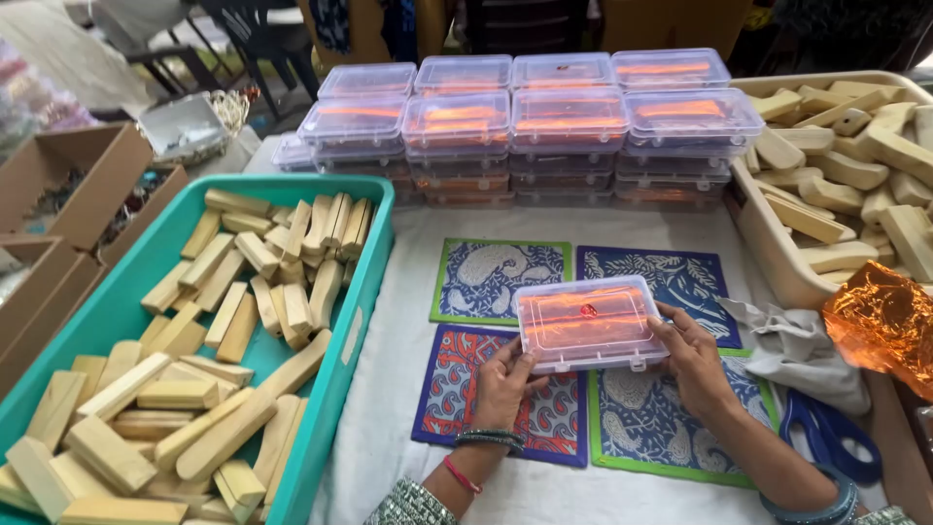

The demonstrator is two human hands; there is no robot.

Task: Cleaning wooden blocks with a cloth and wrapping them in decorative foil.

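Held between left hand (pixel 502 381) and right hand (pixel 692 358), both grips clamped on clear lidded box (pixel 589 323), above four printed mats (pixel 501 279) on worktop (pixel 408 292). Probably mid-closing; next likely needs latch pressed. Stacked boxes (pixel 525 122) behind, teal tray (pixel 364 282) left.

Box (pixel 589 323) on mats (pixel 501 280) at center; block tray (pixel 374 262) left, block tub (pixel 768 243) right, box stacks (pixel 525 126) behind.

Counts on the table
Four patterned mats (pixel 501 277), one clear box (pixel 588 323) in hand, eight box stacks (pixel 569 122) far, two block trays (pixel 364 282), one scissors (pixel 826 433).
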